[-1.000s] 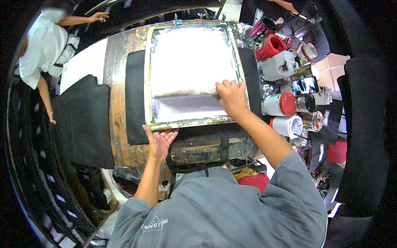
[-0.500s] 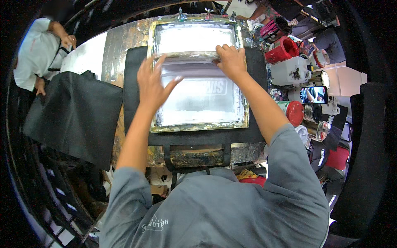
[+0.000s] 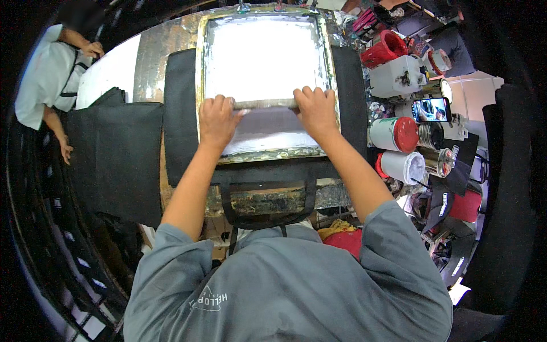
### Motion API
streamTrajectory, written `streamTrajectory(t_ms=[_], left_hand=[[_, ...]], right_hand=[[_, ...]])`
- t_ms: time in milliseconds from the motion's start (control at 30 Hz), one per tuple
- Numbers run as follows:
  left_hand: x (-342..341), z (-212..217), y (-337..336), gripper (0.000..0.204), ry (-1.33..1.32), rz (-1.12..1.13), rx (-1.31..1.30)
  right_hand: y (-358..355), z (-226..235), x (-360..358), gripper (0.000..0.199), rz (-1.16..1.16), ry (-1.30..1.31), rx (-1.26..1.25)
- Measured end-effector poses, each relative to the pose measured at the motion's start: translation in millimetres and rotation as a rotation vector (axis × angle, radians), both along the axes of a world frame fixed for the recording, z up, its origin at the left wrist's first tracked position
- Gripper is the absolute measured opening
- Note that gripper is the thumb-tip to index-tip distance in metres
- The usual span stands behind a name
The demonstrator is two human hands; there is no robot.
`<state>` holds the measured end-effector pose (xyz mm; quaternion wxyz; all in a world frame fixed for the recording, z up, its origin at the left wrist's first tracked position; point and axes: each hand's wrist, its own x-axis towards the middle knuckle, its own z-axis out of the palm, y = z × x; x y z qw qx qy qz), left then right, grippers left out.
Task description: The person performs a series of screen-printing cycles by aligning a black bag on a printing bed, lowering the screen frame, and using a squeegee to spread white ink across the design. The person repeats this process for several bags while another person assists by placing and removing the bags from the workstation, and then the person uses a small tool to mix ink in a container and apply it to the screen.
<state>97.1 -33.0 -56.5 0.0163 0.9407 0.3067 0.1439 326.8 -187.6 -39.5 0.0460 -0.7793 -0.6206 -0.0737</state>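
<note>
A squeegee (image 3: 265, 104) lies crosswise on a screen-printing frame (image 3: 334, 80). My left hand (image 3: 217, 122) is closed around its left end and my right hand (image 3: 317, 114) around its right end, knuckles up. White ink covers the mesh beyond the squeegee; nearer to me the mesh looks greyish, with a white band along the near rim. Under the frame, a black fabric bag (image 3: 181, 102) lies flat on the table, its handle loop (image 3: 268, 219) hanging over the near edge. The squeegee's blade is hidden.
Black bags (image 3: 117, 154) are stacked at the left, beside another person (image 3: 43, 85). Along the right stand a red tub (image 3: 386, 50), a white jug (image 3: 396, 77), a red-lidded tub (image 3: 393, 134), a white cup (image 3: 403, 166) and a lit phone (image 3: 431, 110). Clamps (image 3: 279, 5) sit behind the frame.
My left hand has come down from hovering open onto the squeegee's left end. The squeegee sits nearer to me on the mesh, with white ink behind it. The other person's lower hand has shifted.
</note>
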Motion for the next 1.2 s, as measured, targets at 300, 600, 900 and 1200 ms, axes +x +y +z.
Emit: streamTrajectory(t_ms=[300,600,900,1200], left_hand=[[-47.2,5.5,-44.9,0.074,-0.157,-0.021,-0.089],[-150.8,-48.3,-61.0,0.087,0.008,0.305,-0.238],[-112.5,74.0,-65.9,0.077,-0.835,0.289,-0.630],[-166.6,-27.5,-3.4,0.097,-0.048,0.742,-0.322]], right_hand=[[-38.7,18.6,-25.1,0.046,0.007,0.012,-0.109],[-82.5,5.5,-64.2,0.050,-0.010,0.147,-0.029],[-61.3,124.9,-46.9,0.063,-0.022,0.029,0.194],[47.5,259.4,21.5,0.060,0.066,-0.110,0.474]])
